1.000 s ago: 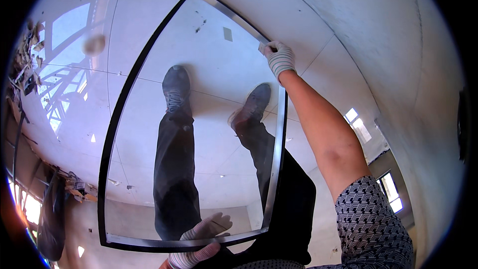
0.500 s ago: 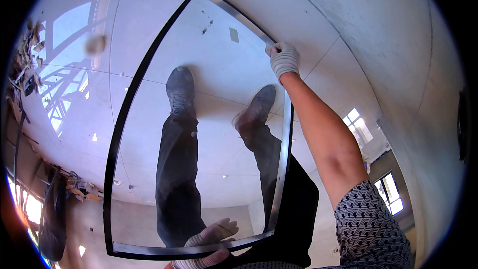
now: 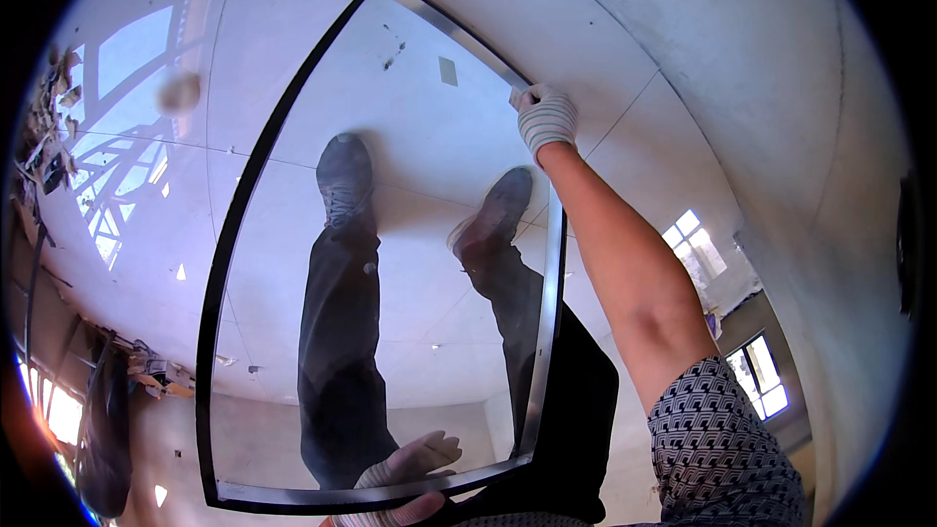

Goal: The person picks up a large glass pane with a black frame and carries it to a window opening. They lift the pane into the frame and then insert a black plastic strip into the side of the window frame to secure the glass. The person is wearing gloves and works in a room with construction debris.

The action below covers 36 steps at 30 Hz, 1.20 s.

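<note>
A large glass panel (image 3: 420, 303) with a black outer edge and a silvery metal inner frame is held up in front of my legs. My right hand (image 3: 547, 120), in a white striped knit glove, is closed round the panel's far right corner. At its near edge, my left hand (image 3: 398, 481), gloved too, grips the frame from below. Some of its fingers show through the glass, while the thumb side lies at the near rim. The left wrist is mostly out of view.
Through the glass show my dark trousers and grey shoes (image 3: 345, 176) on the pale tiled floor (image 3: 625, 49). Debris (image 3: 49, 137) lies along the left side, near a dark hanging bag-like thing (image 3: 103, 434). A plain wall (image 3: 791, 68) curves along the right; a window (image 3: 759, 378) sits at lower right.
The panel and both hands appear slightly further left, and the floor lines have shifted the same way. Both hands keep their hold on the frame.
</note>
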Each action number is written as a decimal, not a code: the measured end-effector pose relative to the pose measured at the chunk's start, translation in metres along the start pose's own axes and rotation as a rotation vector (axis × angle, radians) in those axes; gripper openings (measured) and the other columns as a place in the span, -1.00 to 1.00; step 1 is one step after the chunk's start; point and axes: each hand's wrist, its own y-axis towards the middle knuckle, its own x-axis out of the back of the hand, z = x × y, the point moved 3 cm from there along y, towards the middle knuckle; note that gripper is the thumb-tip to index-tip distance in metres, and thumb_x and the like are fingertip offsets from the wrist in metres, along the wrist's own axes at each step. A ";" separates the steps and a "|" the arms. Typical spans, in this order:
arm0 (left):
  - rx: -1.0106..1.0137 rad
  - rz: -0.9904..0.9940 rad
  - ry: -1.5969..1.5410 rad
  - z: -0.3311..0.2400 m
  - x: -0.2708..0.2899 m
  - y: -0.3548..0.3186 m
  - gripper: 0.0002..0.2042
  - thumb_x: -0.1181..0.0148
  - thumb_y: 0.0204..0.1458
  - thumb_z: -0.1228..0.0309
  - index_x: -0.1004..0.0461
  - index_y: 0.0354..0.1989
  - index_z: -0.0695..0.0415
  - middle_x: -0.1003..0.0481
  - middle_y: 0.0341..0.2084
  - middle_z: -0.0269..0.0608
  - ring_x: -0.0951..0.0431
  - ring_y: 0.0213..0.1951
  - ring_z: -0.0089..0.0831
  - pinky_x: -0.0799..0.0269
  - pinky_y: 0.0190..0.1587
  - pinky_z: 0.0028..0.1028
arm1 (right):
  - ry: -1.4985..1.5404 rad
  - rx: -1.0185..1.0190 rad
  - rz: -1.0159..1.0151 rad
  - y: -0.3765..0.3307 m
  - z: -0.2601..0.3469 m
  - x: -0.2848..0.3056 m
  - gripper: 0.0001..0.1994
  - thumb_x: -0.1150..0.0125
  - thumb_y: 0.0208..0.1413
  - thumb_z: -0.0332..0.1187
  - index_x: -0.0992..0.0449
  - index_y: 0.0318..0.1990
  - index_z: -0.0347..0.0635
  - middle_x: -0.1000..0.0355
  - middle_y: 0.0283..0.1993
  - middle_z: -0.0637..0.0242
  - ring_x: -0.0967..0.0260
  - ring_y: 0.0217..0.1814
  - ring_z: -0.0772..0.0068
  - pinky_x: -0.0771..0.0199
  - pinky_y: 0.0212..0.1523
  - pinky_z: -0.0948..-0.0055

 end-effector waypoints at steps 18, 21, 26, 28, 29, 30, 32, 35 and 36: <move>0.008 0.009 -0.026 -0.003 -0.001 -0.002 -0.22 -0.23 0.15 0.38 0.03 0.50 0.24 -0.22 0.37 0.04 -0.19 0.41 -0.15 -0.09 0.41 -0.15 | 0.135 -0.006 -0.014 -0.006 0.001 0.000 -0.78 -0.07 0.23 -0.25 -0.62 -0.20 -0.11 -0.59 -0.21 0.00 -0.55 -0.16 -0.09 -0.53 -0.11 0.09; 0.013 0.012 -0.028 -0.007 -0.002 -0.001 -0.22 -0.23 0.15 0.39 0.04 0.50 0.25 -0.23 0.36 0.04 -0.18 0.41 -0.15 -0.09 0.42 -0.15 | 0.093 0.001 -0.033 -0.001 -0.005 -0.006 -0.78 -0.06 0.23 -0.26 -0.61 -0.18 -0.11 -0.58 -0.21 -0.01 -0.55 -0.14 -0.12 -0.53 -0.08 0.06; -0.010 0.048 0.039 -0.009 0.000 0.000 -0.23 -0.22 0.15 0.42 0.05 0.50 0.25 -0.22 0.36 0.07 -0.18 0.41 -0.13 -0.09 0.42 -0.14 | 0.093 0.012 -0.041 0.000 -0.006 -0.009 -0.77 -0.05 0.24 -0.26 -0.59 -0.16 -0.13 -0.57 -0.19 -0.05 -0.54 -0.11 -0.15 -0.52 -0.05 0.04; 0.003 0.042 0.019 -0.010 -0.001 -0.001 -0.23 -0.21 0.15 0.42 0.05 0.50 0.25 -0.22 0.36 0.08 -0.18 0.41 -0.13 -0.09 0.42 -0.14 | 0.100 0.015 -0.048 -0.001 -0.005 -0.008 -0.78 -0.04 0.24 -0.27 -0.58 -0.16 -0.14 -0.57 -0.18 -0.05 -0.53 -0.11 -0.15 -0.51 -0.05 0.04; 0.005 0.040 0.017 -0.010 -0.002 -0.001 -0.23 -0.21 0.15 0.42 0.05 0.50 0.25 -0.22 0.36 0.08 -0.18 0.41 -0.12 -0.09 0.42 -0.14 | 0.108 0.012 -0.048 -0.001 -0.005 -0.008 -0.78 -0.04 0.24 -0.27 -0.58 -0.16 -0.15 -0.57 -0.18 -0.05 -0.53 -0.10 -0.14 -0.51 -0.05 0.04; 0.006 0.039 0.015 -0.011 -0.002 -0.001 -0.23 -0.21 0.15 0.43 0.05 0.50 0.25 -0.21 0.36 0.09 -0.18 0.42 -0.12 -0.09 0.42 -0.14 | 0.115 0.010 -0.049 -0.001 -0.004 -0.007 -0.78 -0.04 0.24 -0.28 -0.58 -0.17 -0.15 -0.57 -0.17 -0.05 -0.54 -0.10 -0.14 -0.51 -0.05 0.04; 0.000 0.037 0.015 -0.011 -0.002 -0.002 -0.23 -0.21 0.15 0.42 0.05 0.49 0.26 -0.21 0.36 0.09 -0.18 0.42 -0.12 -0.10 0.42 -0.14 | 0.129 0.026 -0.071 -0.006 -0.001 -0.006 -0.79 -0.04 0.24 -0.30 -0.57 -0.17 -0.15 -0.57 -0.19 -0.05 -0.53 -0.11 -0.14 -0.51 -0.06 0.05; -0.013 0.050 0.048 -0.010 -0.002 -0.002 -0.23 -0.21 0.16 0.42 0.05 0.49 0.26 -0.22 0.36 0.09 -0.18 0.42 -0.11 -0.11 0.41 -0.14 | 0.181 0.015 -0.097 -0.010 -0.005 -0.009 -0.80 -0.07 0.23 -0.31 -0.58 -0.15 -0.16 -0.59 -0.20 -0.02 -0.56 -0.13 -0.06 -0.52 -0.06 0.11; -0.011 0.059 0.076 -0.010 0.000 -0.003 -0.23 -0.21 0.16 0.41 0.05 0.49 0.26 -0.22 0.37 0.08 -0.18 0.42 -0.11 -0.11 0.41 -0.14 | 0.204 0.005 -0.104 -0.010 -0.007 -0.010 -0.80 -0.09 0.23 -0.30 -0.58 -0.14 -0.16 -0.59 -0.21 -0.01 -0.57 -0.14 -0.02 -0.53 -0.06 0.13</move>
